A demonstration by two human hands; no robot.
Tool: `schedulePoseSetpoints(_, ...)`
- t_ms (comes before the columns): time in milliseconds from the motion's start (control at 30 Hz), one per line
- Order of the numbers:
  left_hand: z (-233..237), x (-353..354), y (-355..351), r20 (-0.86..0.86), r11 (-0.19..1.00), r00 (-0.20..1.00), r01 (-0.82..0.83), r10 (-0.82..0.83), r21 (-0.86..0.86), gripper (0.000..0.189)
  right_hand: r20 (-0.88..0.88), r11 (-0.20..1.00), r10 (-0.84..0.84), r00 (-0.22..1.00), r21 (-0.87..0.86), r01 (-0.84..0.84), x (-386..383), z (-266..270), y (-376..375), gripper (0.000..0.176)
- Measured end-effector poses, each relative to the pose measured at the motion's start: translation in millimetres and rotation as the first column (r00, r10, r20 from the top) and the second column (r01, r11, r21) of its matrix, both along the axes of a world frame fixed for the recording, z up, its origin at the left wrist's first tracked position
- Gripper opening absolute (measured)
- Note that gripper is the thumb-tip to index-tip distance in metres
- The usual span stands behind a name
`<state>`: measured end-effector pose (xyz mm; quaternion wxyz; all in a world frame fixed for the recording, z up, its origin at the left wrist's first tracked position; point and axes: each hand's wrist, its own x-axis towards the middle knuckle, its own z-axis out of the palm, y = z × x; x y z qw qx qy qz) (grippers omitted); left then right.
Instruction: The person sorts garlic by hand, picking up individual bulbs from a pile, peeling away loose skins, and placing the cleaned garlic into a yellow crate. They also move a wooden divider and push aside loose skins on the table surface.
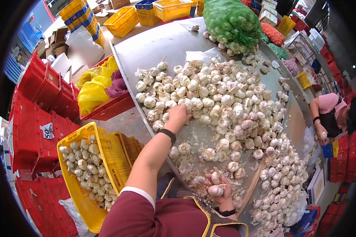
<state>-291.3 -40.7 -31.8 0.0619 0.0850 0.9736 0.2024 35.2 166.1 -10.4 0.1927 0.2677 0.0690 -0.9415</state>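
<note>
My left hand (178, 117) reaches into the near-left edge of a large heap of garlic bulbs (225, 98) on the metal table (154, 49). Its fingers curl against a garlic bulb (185, 104), partly hiding their grip. Close to my body, my right hand (226, 192) is turned up and closed around garlic bulbs, with one bulb (216, 190) in the palm and another (216, 177) at the fingers. Loose papery skins (197, 164) and stray bulbs lie on the table between my hands.
A wooden strip (254, 183) separates the heap from more garlic (281, 173) at right. A yellow crate (93, 130) of garlic stands at left, near red crates (47, 130). A green net sack (231, 23) sits at the far end. Another person (332, 114) holds a bulb at right.
</note>
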Motion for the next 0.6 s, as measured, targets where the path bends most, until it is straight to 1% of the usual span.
schedulePoseSetpoints(67,3,1,0,-0.014,0.999,0.999,0.037,-0.037,-0.020,0.049,0.002,1.000,-0.016,1.000,-0.017,0.016,-1,-2,4,0.053)
schedulePoseSetpoints(133,12,6,-6,0.142,1.000,0.990,0.012,-0.014,0.019,0.040,0.003,0.998,-0.037,0.999,-0.041,0.037,-5,0,3,0.054)
schedulePoseSetpoints(167,19,11,-8,0.144,1.000,0.989,0.018,-0.020,0.015,0.040,-0.008,0.997,-0.026,1.000,-0.079,0.026,-9,1,4,0.055)
schedulePoseSetpoints(200,26,17,-10,0.358,0.936,0.934,-0.107,-0.021,0.334,0.040,-0.019,0.993,-0.017,1.000,-0.115,0.015,-14,2,5,0.056)
schedulePoseSetpoints(233,27,23,-12,0.545,0.765,0.833,-0.289,-0.095,0.575,0.039,-0.014,0.993,-0.025,1.000,-0.118,0.023,-17,2,6,0.056)
schedulePoseSetpoints(267,27,26,-18,0.645,0.604,0.730,-0.413,-0.228,0.681,0.039,-0.042,0.990,-0.017,0.999,-0.141,0.011,-21,2,5,0.058)
schedulePoseSetpoints(300,27,32,-20,0.650,0.610,0.724,-0.414,-0.229,0.676,0.039,-0.070,0.986,-0.009,0.998,-0.166,-0.003,-26,2,5,0.059)
schedulePoseSetpoints(333,28,39,-23,0.621,0.323,0.684,-0.531,-0.384,0.784,0.041,-0.064,0.985,-0.016,0.998,-0.172,0.005,-30,2,4,0.059)
schedulePoseSetpoints(367,34,46,-26,0.541,0.009,0.661,-0.630,-0.520,0.777,0.043,-0.100,0.980,-0.020,0.995,-0.198,0.000,-33,3,4,0.059)
schedulePoseSetpoints(400,40,50,-30,0.429,-0.116,0.623,-0.643,-0.655,0.757,0.044,-0.137,0.975,-0.026,0.990,-0.223,-0.006,-36,3,3,0.058)
schedulePoseSetpoints(433,43,52,-29,0.434,-0.108,0.616,-0.647,-0.657,0.755,0.044,-0.132,0.974,-0.033,0.991,-0.227,0.002,-37,3,2,0.058)
schedulePoseSetpoints(500,48,57,-24,0.576,0.016,0.637,-0.664,-0.512,0.747,0.041,-0.110,0.981,0.000,0.994,-0.194,-0.021,-41,4,1,0.058)
schedulePoseSetpoints(533,51,60,-21,0.616,0.104,0.655,-0.644,-0.438,0.758,0.037,-0.141,0.985,0.019,0.990,-0.169,-0.043,-43,4,1,0.059)
schedulePoseSetpoints(567,48,63,-18,0.616,0.107,0.651,-0.644,-0.444,0.757,0.037,-0.139,0.985,0.012,0.990,-0.167,-0.035,-44,4,0,0.059)
schedulePoseSetpoints(600,42,66,-14,0.594,0.120,0.690,-0.606,-0.413,0.787,0.034,-0.150,0.981,0.016,0.989,-0.190,-0.045,-44,3,0,0.060)
